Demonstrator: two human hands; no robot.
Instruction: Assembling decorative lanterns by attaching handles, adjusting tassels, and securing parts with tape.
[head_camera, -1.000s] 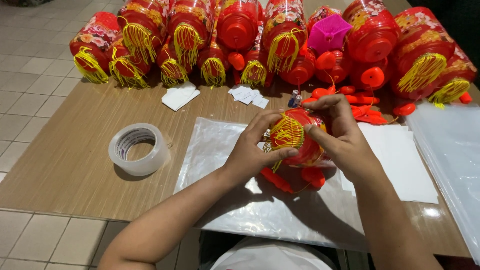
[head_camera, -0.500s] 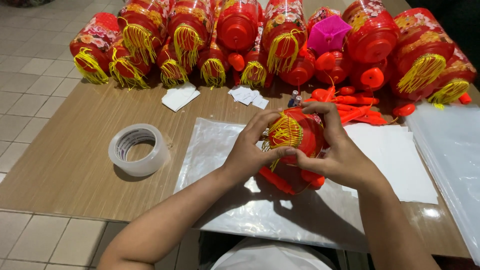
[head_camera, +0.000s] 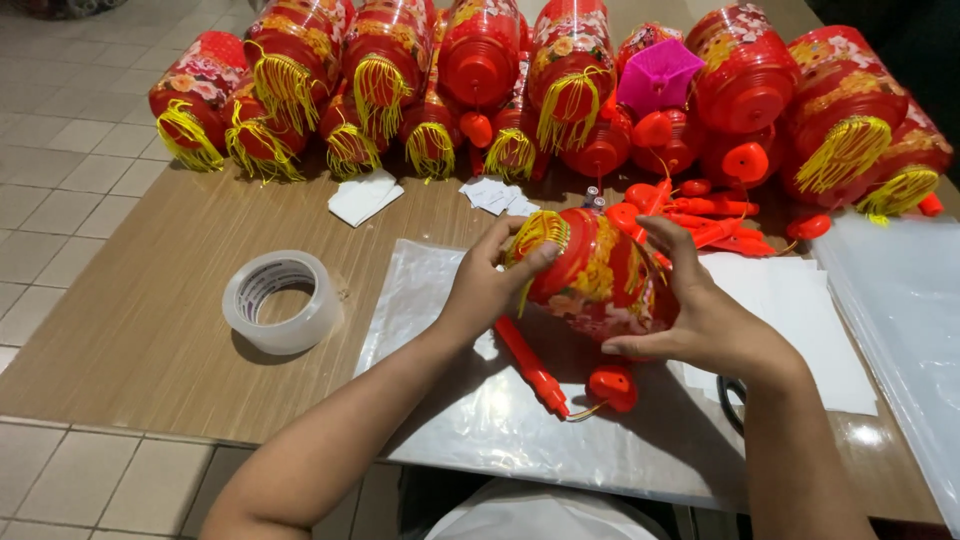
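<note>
Far left on the wooden table (head_camera: 130, 340): a roll of clear tape (head_camera: 280, 301), lying flat, apart from everything else. Behind it, a small stack of white paper slips (head_camera: 365, 198), a second scatter of slips (head_camera: 498, 195) further right.

Along the back edge: a row of finished red lanterns with yellow tassels (head_camera: 400, 70), packed side by side across the table width. One magenta lantern cap (head_camera: 660, 75) sits among them right of centre.

Centre: a clear plastic bag (head_camera: 420, 290) lies flat on the table under the work. Left hand (head_camera: 487, 285) grips the left end of a red lantern (head_camera: 600, 275), fingers curled, thumb pressed onto its yellow tassel (head_camera: 535, 232). The lantern lies on its side, held just above the bag between both hands. A red handle stick (head_camera: 532, 368) lies on the bag below it, with a red round cap (head_camera: 613, 387) just beside its lower end; a thin cord links them, cannot tell to what it attaches.

Right hand (head_camera: 705, 315) cups the lantern's right side, fingers spread, fingertips up on top, palm underneath.

Behind right hand: a pile of loose red plastic parts (head_camera: 700, 215). Right of it: sheets of white paper (head_camera: 790, 300), then a stack of clear plastic bags (head_camera: 900, 300) at the far right edge.
</note>
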